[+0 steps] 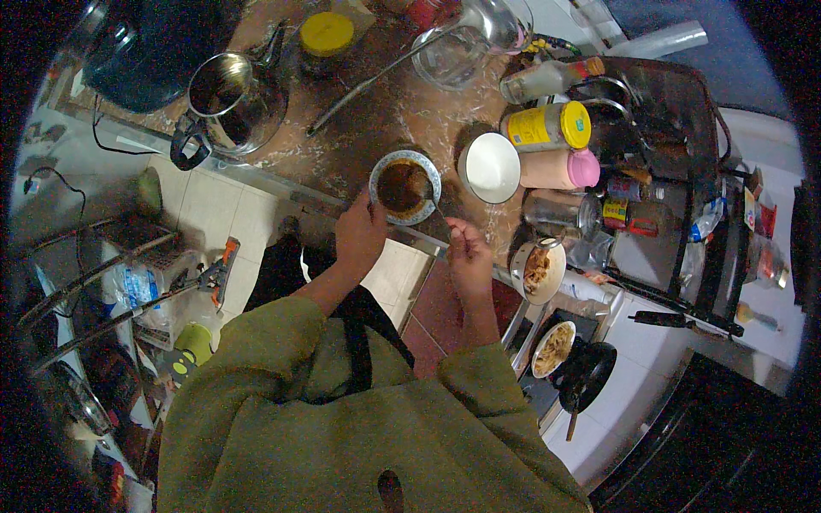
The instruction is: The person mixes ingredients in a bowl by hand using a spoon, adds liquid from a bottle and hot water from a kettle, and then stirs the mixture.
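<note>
A patterned-rim bowl (385,211) of dark brown sauce (401,186) stands near the front edge of the brown marbled counter. My left hand (360,232) grips its near left side, the thumb by the rim. Between the fingertips of my right hand (469,250) is the handle of a metal spoon (438,206), whose bowl end dips into the sauce at the right. Just right of the sauce bowl sits a white bowl (492,168), its inside facing up and plain.
A steel kettle (256,112) stands at the counter's left, with a yellow-lidded jar (327,35) behind it. A long-handled ladle (385,75) lies across the back. Jars and bottles (545,127) line the right side. Bowls of food (544,272) and a black pan (587,375) are nearer the stove.
</note>
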Motion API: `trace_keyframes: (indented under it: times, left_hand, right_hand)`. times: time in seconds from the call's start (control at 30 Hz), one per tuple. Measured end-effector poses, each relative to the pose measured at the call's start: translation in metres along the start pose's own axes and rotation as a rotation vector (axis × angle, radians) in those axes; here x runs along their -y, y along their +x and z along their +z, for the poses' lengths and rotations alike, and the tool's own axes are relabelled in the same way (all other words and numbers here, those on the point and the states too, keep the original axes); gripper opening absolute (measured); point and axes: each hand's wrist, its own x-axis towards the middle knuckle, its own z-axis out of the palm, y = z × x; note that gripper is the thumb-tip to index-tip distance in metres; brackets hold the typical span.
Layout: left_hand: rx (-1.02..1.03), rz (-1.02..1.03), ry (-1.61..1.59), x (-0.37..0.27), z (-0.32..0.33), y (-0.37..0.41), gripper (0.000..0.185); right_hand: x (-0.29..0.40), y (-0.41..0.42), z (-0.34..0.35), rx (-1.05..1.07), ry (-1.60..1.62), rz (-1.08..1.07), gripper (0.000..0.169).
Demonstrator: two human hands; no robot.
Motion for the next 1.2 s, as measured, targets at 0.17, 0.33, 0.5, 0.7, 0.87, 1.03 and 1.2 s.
trace_keyframes:
  times: [0.17,0.33,0.5,0.7,0.87,1.03,1.2]
  left_hand:
    - [0.041,-0.085,-0.066,-0.003,-0.001,0.000,0.038]
    - [0.036,-0.074,-0.024,-0.009,-0.005,-0.001,0.038]
    - [0.066,-0.104,-0.084,-0.014,-0.009,0.001,0.035]
    - [0.002,-0.051,-0.022,-0.018,-0.009,0.000,0.028]
    - [0.058,-0.125,-0.035,-0.020,-0.010,0.000,0.025]
    - [-0.016,-0.039,0.014,-0.021,-0.010,-0.001,0.024]
    - [-0.003,-0.084,-0.059,-0.016,-0.007,-0.001,0.024]
  right_hand:
    - [0.000,0.000,0.018,-0.053,-0.340,-0.134,0.020]
    - [0.012,-0.008,0.023,0.005,-0.311,-0.090,0.017]
    - [0.026,-0.010,0.023,0.004,-0.432,-0.092,0.017]
    - [0.030,-0.013,0.023,-0.008,-0.455,-0.084,0.018]
    - [0.026,-0.016,0.026,-0.050,-0.485,-0.130,0.018]
    - [0.025,-0.017,0.028,-0.073,-0.393,-0.129,0.017]
    - [0.023,-0.016,0.027,-0.053,-0.364,-0.105,0.018]
